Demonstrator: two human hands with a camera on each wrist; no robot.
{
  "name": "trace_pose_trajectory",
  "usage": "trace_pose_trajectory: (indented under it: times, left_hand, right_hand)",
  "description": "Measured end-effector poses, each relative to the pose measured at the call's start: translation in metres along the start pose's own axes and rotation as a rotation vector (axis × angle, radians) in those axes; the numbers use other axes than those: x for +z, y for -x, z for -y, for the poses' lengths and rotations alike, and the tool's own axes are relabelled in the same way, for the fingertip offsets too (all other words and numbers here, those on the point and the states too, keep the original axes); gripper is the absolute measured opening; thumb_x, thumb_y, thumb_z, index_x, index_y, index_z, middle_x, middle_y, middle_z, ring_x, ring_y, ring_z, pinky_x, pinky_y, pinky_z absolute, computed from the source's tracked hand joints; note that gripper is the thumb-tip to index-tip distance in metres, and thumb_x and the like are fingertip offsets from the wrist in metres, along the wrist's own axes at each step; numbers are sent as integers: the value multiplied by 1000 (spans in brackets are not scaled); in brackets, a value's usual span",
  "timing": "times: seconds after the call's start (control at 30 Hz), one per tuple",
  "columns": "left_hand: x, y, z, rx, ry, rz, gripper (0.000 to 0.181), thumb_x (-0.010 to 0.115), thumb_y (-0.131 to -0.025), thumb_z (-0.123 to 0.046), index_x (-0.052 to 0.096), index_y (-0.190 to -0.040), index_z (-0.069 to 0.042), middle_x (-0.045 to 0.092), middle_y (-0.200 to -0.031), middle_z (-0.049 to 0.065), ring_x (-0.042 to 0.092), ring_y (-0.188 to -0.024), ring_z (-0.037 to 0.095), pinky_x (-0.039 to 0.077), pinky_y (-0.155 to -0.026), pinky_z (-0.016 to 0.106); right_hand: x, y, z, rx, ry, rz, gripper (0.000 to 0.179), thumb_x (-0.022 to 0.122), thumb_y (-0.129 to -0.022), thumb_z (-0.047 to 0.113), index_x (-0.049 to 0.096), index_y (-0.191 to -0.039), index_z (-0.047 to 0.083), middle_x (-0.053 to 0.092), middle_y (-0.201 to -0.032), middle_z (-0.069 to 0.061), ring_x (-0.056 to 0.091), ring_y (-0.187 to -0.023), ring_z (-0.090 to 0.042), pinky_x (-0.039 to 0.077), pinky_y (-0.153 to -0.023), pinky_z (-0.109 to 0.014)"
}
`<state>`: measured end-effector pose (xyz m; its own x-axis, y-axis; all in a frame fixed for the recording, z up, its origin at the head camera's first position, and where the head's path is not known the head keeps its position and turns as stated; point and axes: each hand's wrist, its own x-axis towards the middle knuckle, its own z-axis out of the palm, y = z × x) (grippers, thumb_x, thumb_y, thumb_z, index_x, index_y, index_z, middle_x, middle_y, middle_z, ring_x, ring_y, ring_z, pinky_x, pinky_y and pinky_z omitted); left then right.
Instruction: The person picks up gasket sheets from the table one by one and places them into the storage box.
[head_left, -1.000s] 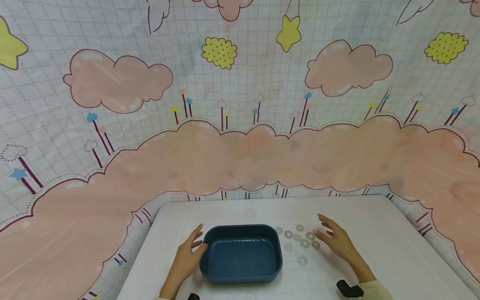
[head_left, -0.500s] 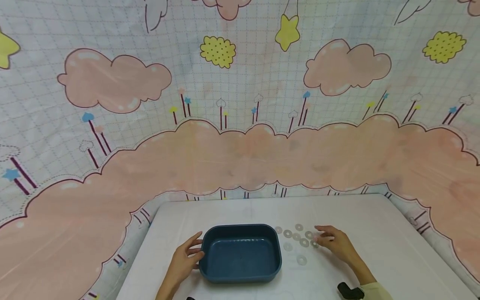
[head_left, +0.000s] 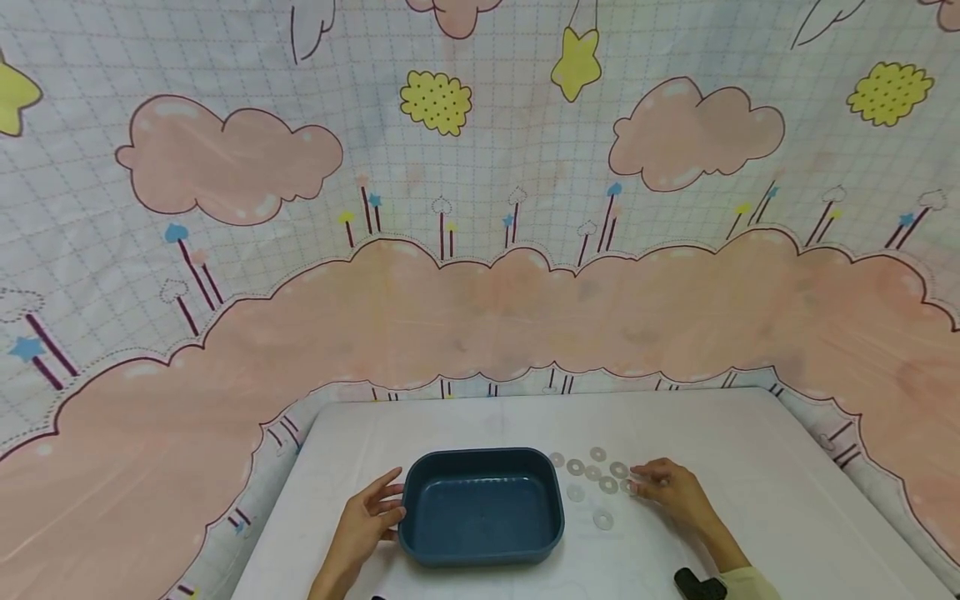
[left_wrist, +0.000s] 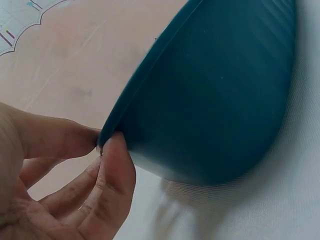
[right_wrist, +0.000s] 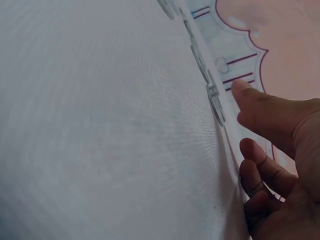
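A dark blue rectangular tub (head_left: 480, 560) stands upright on the white table, its inside bare. My left hand (head_left: 362, 523) is at its left side; in the left wrist view the thumb (left_wrist: 65, 137) and a finger (left_wrist: 117, 167) pinch the rim of the tub (left_wrist: 210, 100). Flat grey washers lie to the tub's right, among them one washer (head_left: 618, 470) close to the right fingertips. My right hand (head_left: 675, 493) is low over the table at the edge of this group, partly covering another washer (head_left: 626, 486). In the right wrist view its fingers (right_wrist: 250, 172) bend loosely, holding nothing.
Several more washers are scattered on the table, one washer (head_left: 603, 520) nearer the front and one washer (head_left: 557, 460) close to the tub's right rim. The white table (head_left: 795, 492) ends at a patterned cloth backdrop (head_left: 480, 325).
My left hand has come down to the tub's left rim and now pinches it. The right hand has lowered toward the nearest washers, its fingers drawn closer together. Tub and washers look unmoved.
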<state>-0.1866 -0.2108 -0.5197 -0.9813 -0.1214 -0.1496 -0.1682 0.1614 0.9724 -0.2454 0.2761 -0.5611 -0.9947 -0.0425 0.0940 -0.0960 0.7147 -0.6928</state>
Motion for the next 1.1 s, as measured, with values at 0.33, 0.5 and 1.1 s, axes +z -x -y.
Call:
trace_pose_trajectory:
  times: [0.33,0.5,1.1]
  left_hand:
    - [-1,0,2,-28,17,-2,64,66,-84,7,49,-144,-9,60,-130,20,65,-95,22,54,-58,33]
    - [-1,0,2,-36,38,5,64,66,-84,8,50,-144,-9,60,-129,18,64,-94,21,53,-57,32]
    - [0,2,0,-44,29,-2,58,65,-85,6,51,-140,-1,59,-130,19,63,-96,20,53,-60,31]
  right_hand:
    - [1,0,-3,-13,33,37,29,81,-78,24,78,-103,10,65,-104,-6,58,-99,-24,46,-81,-37]
    - [3,-1,-3,-7,30,32,31,82,-76,23,77,-103,9,64,-101,-5,55,-94,-19,43,-79,-33]
    - [7,-2,-1,14,-61,9,19,77,-78,7,72,-96,10,69,-89,-1,60,-83,-12,49,-77,-30]
